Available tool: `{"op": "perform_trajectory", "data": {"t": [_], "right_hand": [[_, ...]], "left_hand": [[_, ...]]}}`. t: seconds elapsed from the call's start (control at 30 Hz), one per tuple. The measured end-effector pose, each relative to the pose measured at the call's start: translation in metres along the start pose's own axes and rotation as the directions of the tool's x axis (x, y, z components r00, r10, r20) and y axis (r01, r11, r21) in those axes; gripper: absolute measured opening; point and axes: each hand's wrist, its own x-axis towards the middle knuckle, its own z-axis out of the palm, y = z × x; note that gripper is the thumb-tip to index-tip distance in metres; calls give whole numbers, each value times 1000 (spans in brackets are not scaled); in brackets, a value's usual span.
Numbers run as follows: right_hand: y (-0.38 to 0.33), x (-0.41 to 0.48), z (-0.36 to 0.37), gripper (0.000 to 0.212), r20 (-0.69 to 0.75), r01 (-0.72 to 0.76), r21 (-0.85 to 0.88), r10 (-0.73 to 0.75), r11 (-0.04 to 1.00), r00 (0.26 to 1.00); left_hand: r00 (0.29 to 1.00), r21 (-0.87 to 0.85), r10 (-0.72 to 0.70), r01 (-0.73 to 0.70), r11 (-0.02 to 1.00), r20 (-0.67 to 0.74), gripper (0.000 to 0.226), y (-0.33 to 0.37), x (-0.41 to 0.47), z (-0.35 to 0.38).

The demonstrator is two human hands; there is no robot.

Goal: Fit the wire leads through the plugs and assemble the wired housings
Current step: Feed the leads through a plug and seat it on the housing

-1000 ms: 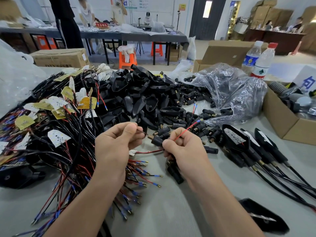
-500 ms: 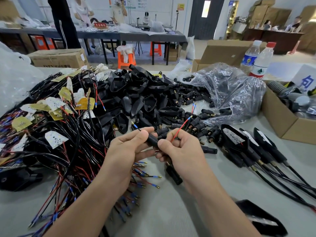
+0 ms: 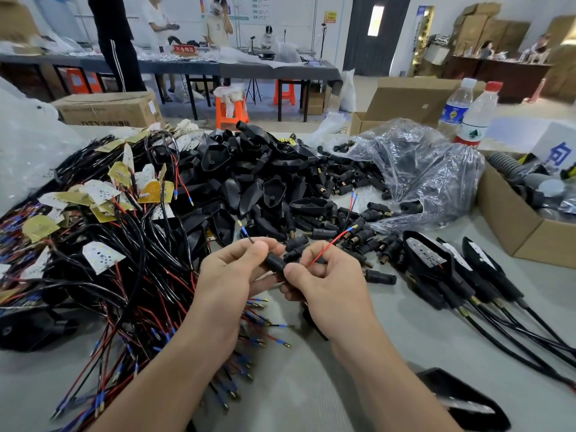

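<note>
Left hand (image 3: 230, 275) met right hand (image 3: 330, 285) | fingers (image 3: 260, 249) of both pinch plug (image 3: 276, 262) | carton (image 3: 109, 110): DTY

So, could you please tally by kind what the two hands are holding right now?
black plug: 1
red lead: 1
black lead: 1
Total: 3
</note>
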Motion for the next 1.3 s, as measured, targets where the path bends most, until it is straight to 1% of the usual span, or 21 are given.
{"op": "perform_trajectory", "data": {"t": [0.07,0.1,0.17,0.2,0.23,0.27,0.33,0.37,0.4,0.47,0.53,0.67,0.73,0.8,0.87,0.93,1.0,1.07,1.2,1.27,1.3], "right_hand": [[-1,1,-1,23,-8,-12,17,12,1000,1000],[0,0,-1,22,-17,-11,-9,11,1000,1000],[-1,0,-1,19,-37,3,-67,-5,998,999],[-3,-1,-1,17,-43,12,-41,-14,999,999],[-6,-1,-1,17,-37,15,36,-13,999,999],[-9,-1,-2,24,-19,6,149,-4,989,1000],[-16,0,-7,39,15,-30,372,26,928,1000],[-18,1,-10,41,27,-47,448,39,893,999],[-18,1,-12,40,39,-58,494,44,868,998],[-18,2,-14,35,48,-60,524,41,850,998],[-17,3,-15,33,31,-33,493,20,870,999],[-14,4,-13,47,20,66,233,-73,970,997],[-12,2,-13,52,28,89,115,-93,989,995],[-9,0,-14,55,21,106,44,-107,993,994],[-6,0,-14,48,13,114,26,-115,993,993],[-4,3,-12,38,-5,102,73,-102,992,995],[-1,7,-11,34,-24,56,131,-54,990,998],[0,9,-10,31,-34,32,122,-28,992,999],[-4,5,-12,38,24,58,31,-59,998,998],[-6,2,-12,49,55,84,-13,-83,996,995],[-7,2,-12,53,59,86,-8,-85,996,995]], "left_hand": [[1000,49,10,-11,999,25,31,0,1,-1],[1000,48,11,-13,999,27,31,0,1,-2],[1000,7,7,-7,1000,16,30,0,1,-2],[1000,-15,5,-5,1000,7,29,0,2,-2],[1000,-33,3,-3,999,-3,28,1,2,-3],[1000,-49,1,-2,999,-15,27,1,2,-3],[999,-87,-7,3,996,-42,28,2,3,-4],[999,-103,-14,8,995,-52,29,2,3,-5],[998,-114,-21,15,993,-58,30,3,3,-5],[997,-139,-42,32,990,-67,30,4,3,-5],[994,-193,-75,58,980,-84,30,5,3,-6],[987,-272,-114,80,959,-113,28,5,5,-9],[986,-288,-124,87,954,-112,27,5,5,-9],[985,-306,-136,97,947,-107,26,6,5,-9],[984,-324,-143,103,940,-102,26,8,5,-9],[984,-334,-147,106,936,-99,27,9,5,-7],[984,-341,-152,110,934,-98,27,9,4,-6],[984,-345,-152,110,932,-97,26,10,3,-6],[983,-319,-152,112,941,-103,28,10,3,-6],[981,-320,-158,116,940,-110,27,10,3,-6],[980,-324,-162,117,939,-114,25,9,4,-7]]}}
